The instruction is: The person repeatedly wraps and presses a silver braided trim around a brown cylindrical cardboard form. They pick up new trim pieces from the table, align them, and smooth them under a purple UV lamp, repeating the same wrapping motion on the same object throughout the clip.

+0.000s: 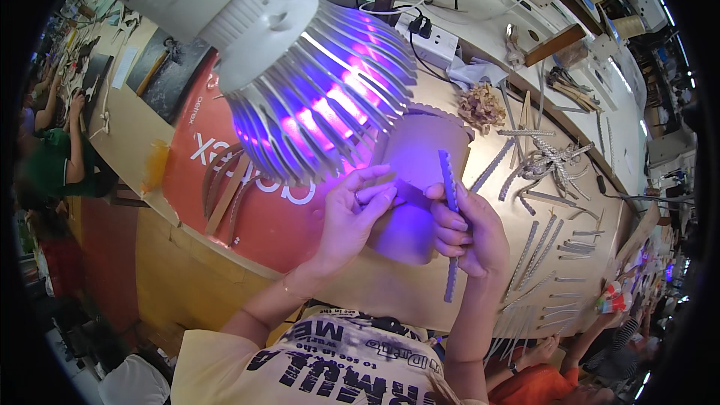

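Under a purple-glowing lamp, both my hands work over a flat tan panel (427, 142) with a scalloped far edge. My left hand (356, 214) is closed in a pinch on one end of a short dark strip (411, 193). The strip's other end reaches the thumb of my right hand (474, 234). Wrapped in that hand's fingers is a long narrow scalloped strip (448, 172), upright in view, its ends sticking out above and below. The right fingers cover its middle. Whether they also grip the dark strip's end is hard to see.
A large finned lamp (322, 90) hangs close above the hands on the left. A red sheet (262, 217) carries curved strips (225, 195). On the right lie a tangle of braided strips (551, 161) and rows of short cords (562, 300). A power strip (431, 41) stands behind. Other people sit nearby.
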The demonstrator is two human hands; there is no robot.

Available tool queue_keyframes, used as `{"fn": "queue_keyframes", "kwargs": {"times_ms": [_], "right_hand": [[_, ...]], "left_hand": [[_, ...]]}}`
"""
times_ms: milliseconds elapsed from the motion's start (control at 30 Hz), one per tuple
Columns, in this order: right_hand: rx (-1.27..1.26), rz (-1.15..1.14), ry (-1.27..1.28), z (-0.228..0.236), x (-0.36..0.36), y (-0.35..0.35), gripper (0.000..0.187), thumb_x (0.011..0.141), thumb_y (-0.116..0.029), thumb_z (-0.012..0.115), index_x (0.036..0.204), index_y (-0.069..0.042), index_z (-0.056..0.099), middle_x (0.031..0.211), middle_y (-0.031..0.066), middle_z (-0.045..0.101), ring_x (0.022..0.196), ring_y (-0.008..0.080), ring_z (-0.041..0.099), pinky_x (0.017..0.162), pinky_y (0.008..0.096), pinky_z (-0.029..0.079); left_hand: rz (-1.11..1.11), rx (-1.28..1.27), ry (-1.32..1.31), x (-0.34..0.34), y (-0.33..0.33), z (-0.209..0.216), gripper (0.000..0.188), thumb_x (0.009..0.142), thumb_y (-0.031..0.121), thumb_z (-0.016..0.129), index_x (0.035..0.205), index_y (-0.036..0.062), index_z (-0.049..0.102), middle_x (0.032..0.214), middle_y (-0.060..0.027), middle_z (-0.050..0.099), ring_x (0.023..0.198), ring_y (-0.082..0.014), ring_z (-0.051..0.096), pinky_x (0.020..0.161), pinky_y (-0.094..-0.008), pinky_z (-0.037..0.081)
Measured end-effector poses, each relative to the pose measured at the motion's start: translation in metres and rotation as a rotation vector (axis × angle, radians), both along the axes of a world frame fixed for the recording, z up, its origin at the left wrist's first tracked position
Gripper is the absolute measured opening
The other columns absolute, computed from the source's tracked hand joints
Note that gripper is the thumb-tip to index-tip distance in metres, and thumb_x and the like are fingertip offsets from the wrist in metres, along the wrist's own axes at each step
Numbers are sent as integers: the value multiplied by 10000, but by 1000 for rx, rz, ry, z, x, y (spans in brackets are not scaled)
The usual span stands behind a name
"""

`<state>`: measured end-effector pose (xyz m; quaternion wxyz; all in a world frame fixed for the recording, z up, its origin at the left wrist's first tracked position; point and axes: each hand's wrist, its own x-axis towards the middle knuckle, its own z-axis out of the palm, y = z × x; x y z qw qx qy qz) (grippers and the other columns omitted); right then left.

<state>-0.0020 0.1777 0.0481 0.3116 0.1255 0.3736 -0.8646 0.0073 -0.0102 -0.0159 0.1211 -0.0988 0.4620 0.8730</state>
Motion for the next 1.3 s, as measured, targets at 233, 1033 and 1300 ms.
{"fn": "queue_keyframes", "kwargs": {"times_ms": [233, 1033, 1300], "right_hand": [[-470, 9, -276, -7, -10, -4, 395, 1062, -272, 365, 1230, 53, 514, 687, -49, 332, 474, 23, 259, 402, 177, 275], [1048, 138, 453, 6, 5, -20, 225, 990, -151, 559, 954, 47, 660, 778, -6, 599, 710, 56, 484, 642, 214, 396], [1031, 141, 452, 4, 2, -20, 221, 988, -145, 561, 973, 51, 663, 771, 13, 616, 701, 58, 500, 643, 220, 416]], "left_hand": [[-39, 48, -14, 1, -3, 1, 368, 954, -6, 567, 1310, -26, 474, 1087, -153, 688, 996, -179, 673, 903, -300, 548], [-12, -38, 9, 4, -2, -2, 417, 956, 21, 584, 1352, -12, 458, 1086, -147, 697, 980, -152, 675, 902, -268, 533], [6, -171, 12, 7, 0, -10, 427, 952, 6, 576, 1359, -31, 452, 1096, -153, 689, 988, -165, 672, 922, -292, 532]]}}
